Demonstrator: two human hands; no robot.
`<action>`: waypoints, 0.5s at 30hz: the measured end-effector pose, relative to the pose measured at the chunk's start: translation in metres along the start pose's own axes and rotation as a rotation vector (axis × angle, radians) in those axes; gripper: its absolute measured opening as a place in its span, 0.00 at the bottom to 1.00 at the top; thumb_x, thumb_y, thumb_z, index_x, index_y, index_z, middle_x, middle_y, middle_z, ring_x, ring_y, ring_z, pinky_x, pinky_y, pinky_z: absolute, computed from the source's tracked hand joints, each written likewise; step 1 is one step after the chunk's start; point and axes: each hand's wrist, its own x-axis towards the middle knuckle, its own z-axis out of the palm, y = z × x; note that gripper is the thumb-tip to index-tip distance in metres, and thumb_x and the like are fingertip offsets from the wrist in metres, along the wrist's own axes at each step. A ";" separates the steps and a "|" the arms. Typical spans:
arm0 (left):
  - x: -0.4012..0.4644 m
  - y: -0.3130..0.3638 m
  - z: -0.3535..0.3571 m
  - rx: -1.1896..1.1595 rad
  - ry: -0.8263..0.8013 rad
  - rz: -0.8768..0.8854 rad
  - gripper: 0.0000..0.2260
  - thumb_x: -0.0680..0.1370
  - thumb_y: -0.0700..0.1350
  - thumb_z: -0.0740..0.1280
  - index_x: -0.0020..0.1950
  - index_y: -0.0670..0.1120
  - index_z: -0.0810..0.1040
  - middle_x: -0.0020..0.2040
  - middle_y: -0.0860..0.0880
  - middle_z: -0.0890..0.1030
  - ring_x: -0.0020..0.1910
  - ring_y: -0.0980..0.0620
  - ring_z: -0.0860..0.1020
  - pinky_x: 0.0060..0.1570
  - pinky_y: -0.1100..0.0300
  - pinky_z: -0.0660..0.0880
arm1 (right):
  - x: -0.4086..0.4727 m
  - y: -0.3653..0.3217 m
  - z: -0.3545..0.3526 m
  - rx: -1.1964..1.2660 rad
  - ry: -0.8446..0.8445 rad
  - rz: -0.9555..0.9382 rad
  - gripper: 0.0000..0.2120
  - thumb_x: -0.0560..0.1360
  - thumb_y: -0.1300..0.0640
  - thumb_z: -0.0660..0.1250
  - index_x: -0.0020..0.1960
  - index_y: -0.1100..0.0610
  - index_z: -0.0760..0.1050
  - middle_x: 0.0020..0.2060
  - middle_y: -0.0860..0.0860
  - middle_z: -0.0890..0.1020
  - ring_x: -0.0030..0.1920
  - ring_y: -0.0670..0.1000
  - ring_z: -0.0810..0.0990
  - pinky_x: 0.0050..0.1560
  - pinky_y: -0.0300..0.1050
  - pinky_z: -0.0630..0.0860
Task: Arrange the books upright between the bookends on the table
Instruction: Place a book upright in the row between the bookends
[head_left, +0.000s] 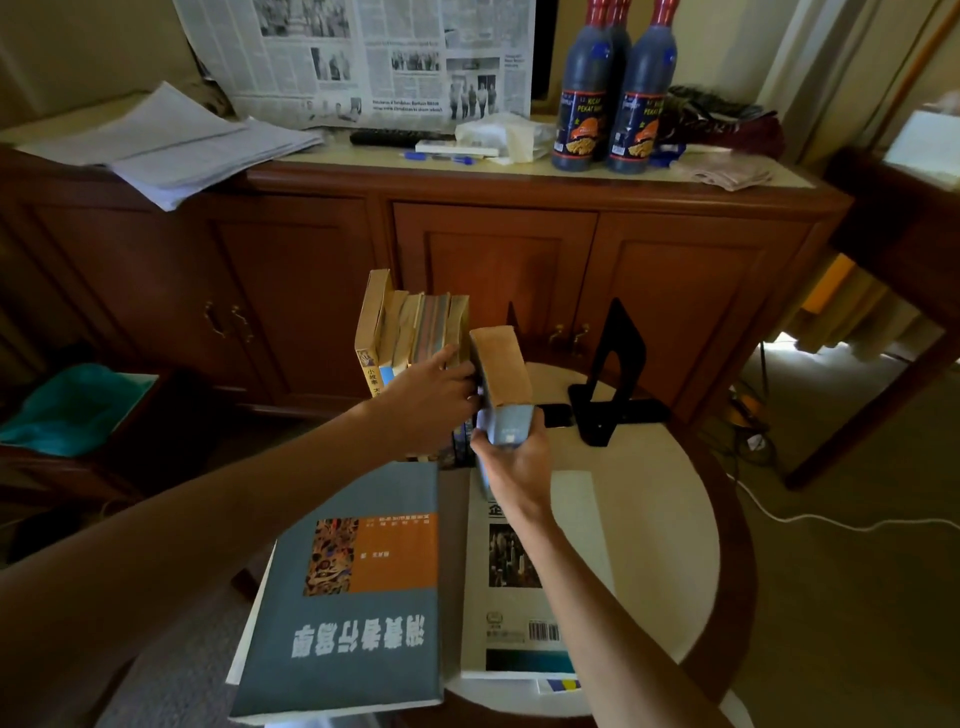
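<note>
Several books (410, 327) stand upright in a row at the far left of the round table (670, 499). My left hand (431, 395) rests against the row's right end, fingers spread. My right hand (511, 460) grips a blue-spined book (501, 366) by its lower spine, holding it upright just right of the row. A black bookend (615, 371) stands to the right, apart from the books. A grey-and-orange book (353, 597) and a white book (519, 587) lie flat at the table's near side. The left bookend is hidden.
A wooden cabinet (493, 249) stands behind the table, carrying dark sauce bottles (613, 93), papers (171, 140) and a newspaper (363, 57). A teal cloth (72, 405) lies on a low seat at left. A white cable (831, 522) runs over the floor at right.
</note>
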 end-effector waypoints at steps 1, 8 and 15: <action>0.000 -0.005 -0.001 -0.038 0.038 -0.004 0.18 0.77 0.50 0.63 0.65 0.48 0.77 0.65 0.48 0.78 0.67 0.47 0.70 0.74 0.44 0.59 | 0.000 0.003 0.002 -0.012 0.023 -0.021 0.24 0.66 0.55 0.76 0.58 0.57 0.71 0.46 0.54 0.81 0.44 0.50 0.82 0.43 0.40 0.79; 0.023 -0.057 -0.024 -0.798 0.298 -0.445 0.14 0.79 0.53 0.62 0.61 0.48 0.75 0.61 0.47 0.77 0.63 0.46 0.71 0.63 0.47 0.68 | 0.012 0.009 -0.010 -0.111 -0.088 0.115 0.34 0.66 0.51 0.79 0.61 0.57 0.62 0.57 0.52 0.70 0.58 0.49 0.72 0.56 0.36 0.71; 0.086 -0.075 0.002 -1.023 -0.078 -0.528 0.25 0.80 0.66 0.54 0.65 0.49 0.74 0.63 0.45 0.77 0.66 0.42 0.72 0.66 0.39 0.65 | 0.043 0.017 -0.038 -0.129 -0.487 0.339 0.43 0.58 0.47 0.84 0.67 0.50 0.68 0.58 0.46 0.81 0.54 0.46 0.82 0.57 0.46 0.79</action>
